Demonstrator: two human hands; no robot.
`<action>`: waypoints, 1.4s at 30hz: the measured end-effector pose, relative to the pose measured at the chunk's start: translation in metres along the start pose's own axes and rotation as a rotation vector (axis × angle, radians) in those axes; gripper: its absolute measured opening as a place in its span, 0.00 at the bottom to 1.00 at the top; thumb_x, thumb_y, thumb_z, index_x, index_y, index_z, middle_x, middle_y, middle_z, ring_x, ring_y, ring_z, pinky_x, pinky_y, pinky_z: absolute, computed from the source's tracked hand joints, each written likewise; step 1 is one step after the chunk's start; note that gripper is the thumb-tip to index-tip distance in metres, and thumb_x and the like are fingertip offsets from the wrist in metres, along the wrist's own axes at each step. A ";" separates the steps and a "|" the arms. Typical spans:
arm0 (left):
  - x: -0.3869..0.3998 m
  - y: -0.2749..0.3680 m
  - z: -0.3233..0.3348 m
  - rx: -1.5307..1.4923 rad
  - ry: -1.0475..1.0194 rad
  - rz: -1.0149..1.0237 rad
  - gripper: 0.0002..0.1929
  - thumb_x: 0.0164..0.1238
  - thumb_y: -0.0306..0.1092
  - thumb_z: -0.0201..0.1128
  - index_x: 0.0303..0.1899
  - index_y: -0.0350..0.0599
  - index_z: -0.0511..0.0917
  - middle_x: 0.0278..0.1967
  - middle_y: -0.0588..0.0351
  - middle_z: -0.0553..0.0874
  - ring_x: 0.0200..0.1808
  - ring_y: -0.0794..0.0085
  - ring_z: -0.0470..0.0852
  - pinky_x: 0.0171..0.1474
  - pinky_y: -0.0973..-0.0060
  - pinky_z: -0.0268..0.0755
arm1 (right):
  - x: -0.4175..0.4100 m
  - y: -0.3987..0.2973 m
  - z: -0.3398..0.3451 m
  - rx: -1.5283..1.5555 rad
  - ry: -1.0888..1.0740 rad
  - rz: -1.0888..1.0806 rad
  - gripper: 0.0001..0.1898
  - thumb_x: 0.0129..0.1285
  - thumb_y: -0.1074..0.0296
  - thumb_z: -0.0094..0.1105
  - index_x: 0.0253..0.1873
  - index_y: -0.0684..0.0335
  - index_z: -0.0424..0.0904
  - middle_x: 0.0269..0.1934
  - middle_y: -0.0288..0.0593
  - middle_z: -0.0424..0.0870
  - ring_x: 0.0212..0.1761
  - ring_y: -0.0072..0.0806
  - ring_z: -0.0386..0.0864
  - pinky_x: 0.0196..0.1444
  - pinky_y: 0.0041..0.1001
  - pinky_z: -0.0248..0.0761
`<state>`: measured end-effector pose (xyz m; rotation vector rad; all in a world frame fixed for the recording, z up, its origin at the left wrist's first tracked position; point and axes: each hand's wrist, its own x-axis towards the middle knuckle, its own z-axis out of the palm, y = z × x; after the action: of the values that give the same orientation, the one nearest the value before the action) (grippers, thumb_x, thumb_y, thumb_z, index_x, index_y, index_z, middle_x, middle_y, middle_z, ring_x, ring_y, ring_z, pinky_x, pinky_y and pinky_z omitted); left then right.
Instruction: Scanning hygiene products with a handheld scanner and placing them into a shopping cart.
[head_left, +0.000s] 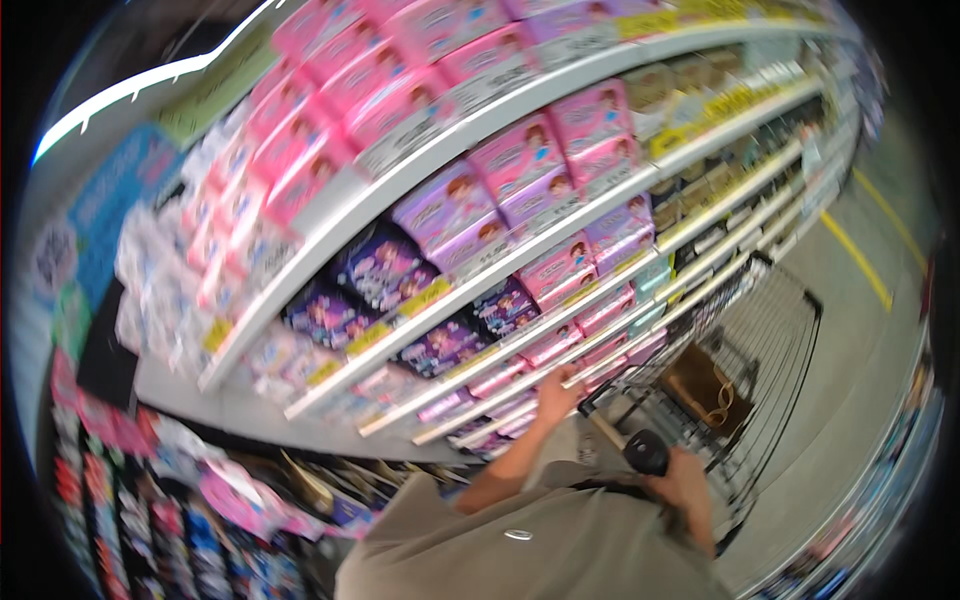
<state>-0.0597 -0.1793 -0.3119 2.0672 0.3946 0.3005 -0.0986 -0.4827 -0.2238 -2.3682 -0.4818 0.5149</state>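
Observation:
My left hand (556, 399) reaches to the front edge of a lower shelf, beside pink packs (551, 343). Blur hides whether its fingers grip anything. At the near end of a wire shopping cart (784, 382), my right hand (684, 480) is closed around the cart's handle (606, 431). A rounded black object (646, 451) sits at the handle against this hand; I cannot tell what it is. Inside the cart lies a brown bag (705, 390) with loop handles. Purple packs (450, 202) and dark purple packs (386, 266) fill parts of the shelves above my left hand.
The white shelving (525, 97) runs along my left and ahead, with yellow price tags (424, 298) on its edges. Grey floor (840, 330) with yellow lines lies right of the cart. Another stocked shelf (862, 517) borders the right. Hanging goods (202, 525) are at lower left.

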 end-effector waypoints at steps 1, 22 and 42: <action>0.007 0.021 -0.021 -0.152 0.009 -0.055 0.15 0.61 0.34 0.67 0.45 0.37 0.79 0.38 0.53 0.84 0.39 0.74 0.81 0.46 0.75 0.73 | 0.004 -0.001 -0.003 -0.018 0.001 0.002 0.25 0.42 0.53 0.72 0.38 0.71 0.80 0.39 0.59 0.82 0.41 0.56 0.81 0.46 0.43 0.74; 0.037 0.205 -0.270 1.052 0.907 0.546 0.31 0.46 0.32 0.74 0.54 0.39 0.71 0.61 0.42 0.72 0.67 0.45 0.64 0.71 0.53 0.52 | 0.014 -0.008 -0.026 0.050 -0.012 -0.103 0.21 0.42 0.59 0.71 0.37 0.71 0.80 0.37 0.59 0.81 0.40 0.55 0.81 0.43 0.43 0.74; -0.009 0.166 -0.106 -1.449 -0.107 -0.298 0.21 0.73 0.43 0.55 0.57 0.35 0.75 0.52 0.47 0.84 0.52 0.60 0.84 0.56 0.64 0.76 | 0.001 -0.061 -0.055 0.467 0.318 -0.269 0.27 0.41 0.65 0.73 0.49 0.69 0.78 0.38 0.51 0.82 0.37 0.44 0.81 0.43 0.33 0.73</action>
<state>-0.0808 -0.1778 -0.1160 0.5899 0.2645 0.1848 -0.0836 -0.4670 -0.1444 -1.8540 -0.4644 0.1035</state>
